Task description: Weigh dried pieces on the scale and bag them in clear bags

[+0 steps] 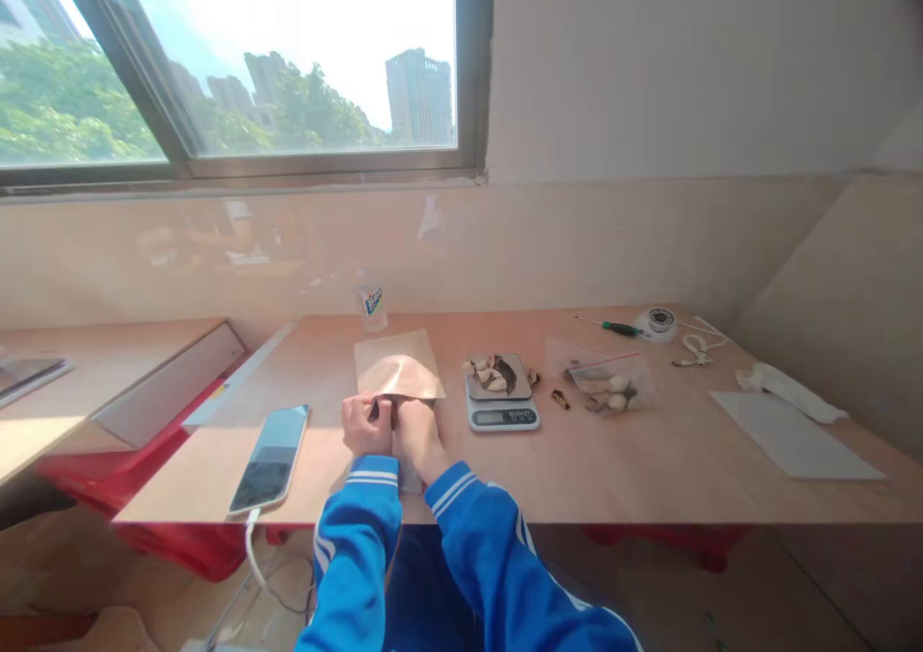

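A tan paper bag (pixel 398 363) lies on the table in front of me, its mouth toward me. My left hand (pixel 366 425) is closed on the left side of that mouth. My right hand (pixel 419 431) reaches into the opening, and its fingers are hidden inside. Something clear, like a plastic bag (pixel 410 479), shows partly beneath my wrists. Right of the paper bag stands a white digital kitchen scale (pixel 505 419). Pale and dark dried pieces (pixel 493 373) are heaped on its plate.
Zip bags with similar pieces (pixel 612 383) lie right of the scale, near a loose dark piece (pixel 561 399). A phone (pixel 270 460) with a cable is at left; a bottle (pixel 372 304) stands behind. Farther right are a screwdriver (pixel 621 329), white camera (pixel 659 323) and white sheet (pixel 793 436).
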`<state>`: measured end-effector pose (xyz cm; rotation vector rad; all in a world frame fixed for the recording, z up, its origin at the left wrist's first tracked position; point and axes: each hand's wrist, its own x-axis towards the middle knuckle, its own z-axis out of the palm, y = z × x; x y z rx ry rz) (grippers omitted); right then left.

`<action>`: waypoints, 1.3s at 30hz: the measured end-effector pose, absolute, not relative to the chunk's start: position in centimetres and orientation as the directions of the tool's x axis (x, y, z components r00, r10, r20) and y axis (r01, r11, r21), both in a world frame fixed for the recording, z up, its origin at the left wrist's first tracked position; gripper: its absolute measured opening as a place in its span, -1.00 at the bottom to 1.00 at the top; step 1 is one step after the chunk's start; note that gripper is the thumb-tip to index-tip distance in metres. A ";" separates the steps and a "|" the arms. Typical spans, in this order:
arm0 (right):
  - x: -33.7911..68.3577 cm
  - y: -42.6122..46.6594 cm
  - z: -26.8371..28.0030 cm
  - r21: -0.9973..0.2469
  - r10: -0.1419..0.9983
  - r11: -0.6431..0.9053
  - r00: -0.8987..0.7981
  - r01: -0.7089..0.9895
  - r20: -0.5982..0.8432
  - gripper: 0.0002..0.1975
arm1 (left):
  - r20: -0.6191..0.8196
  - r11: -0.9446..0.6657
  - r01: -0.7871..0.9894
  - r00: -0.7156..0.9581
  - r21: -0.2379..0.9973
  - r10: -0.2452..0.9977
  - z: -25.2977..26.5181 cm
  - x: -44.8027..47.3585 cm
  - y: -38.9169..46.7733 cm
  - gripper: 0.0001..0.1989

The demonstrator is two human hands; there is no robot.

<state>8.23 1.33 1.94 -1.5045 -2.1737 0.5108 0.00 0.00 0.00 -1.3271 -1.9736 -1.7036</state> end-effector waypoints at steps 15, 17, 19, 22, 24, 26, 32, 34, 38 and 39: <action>17.4 -5.7 2.7 -0.828 0.788 0.387 0.322 0.405 0.525 -0.82 | 0.708 -0.148 0.755 -0.501 0.639 0.498 -0.5 0.0 0.2 -0.81; 20.3 -4.2 3.4 -0.885 0.757 0.313 0.471 0.345 0.452 -0.78 | 0.710 -0.161 0.751 -0.500 0.641 0.495 -0.5 0.0 0.2 -0.80; 23.2 -1.7 4.2 -0.906 0.727 0.275 0.547 0.323 0.416 -0.72 | 0.719 -0.180 0.750 -0.491 0.636 0.492 -0.6 0.0 0.2 -0.79; 26.9 2.0 5.1 -0.914 0.757 0.270 0.519 0.304 0.396 -0.64 | 0.729 -0.183 0.758 -0.485 0.626 0.482 -0.5 0.1 0.1 -0.79; 28.9 3.4 5.0 -0.934 0.794 0.267 0.495 0.236 0.352 -0.59 | 0.732 -0.170 0.765 -0.489 0.621 0.474 -0.5 0.1 0.0 -0.79; 30.5 3.7 4.2 -0.950 0.820 0.264 0.480 0.168 0.313 -0.56 | 0.738 -0.167 0.771 -0.487 0.614 0.466 -0.6 0.1 0.0 -0.80; 30.9 4.9 2.1 -0.949 0.837 0.261 0.449 0.177 0.313 -0.61 | 0.753 -0.188 0.784 -0.453 0.591 0.478 -1.2 -0.6 0.4 -0.80; 29.6 6.5 2.6 -0.922 0.858 0.271 0.365 0.277 0.362 -0.68 | 0.753 -0.190 0.787 -0.444 0.586 0.485 -1.3 -0.8 0.5 -0.80; 27.2 9.6 4.5 -0.767 0.918 0.214 0.145 0.605 0.370 -0.79 | 0.752 -0.195 0.791 -0.429 0.580 0.500 -1.1 -0.7 0.6 -0.78; 27.0 10.1 4.8 -0.732 0.923 0.200 0.126 0.651 0.364 -0.81 | 0.751 -0.193 0.790 -0.431 0.582 0.500 -1.0 -0.7 0.6 -0.78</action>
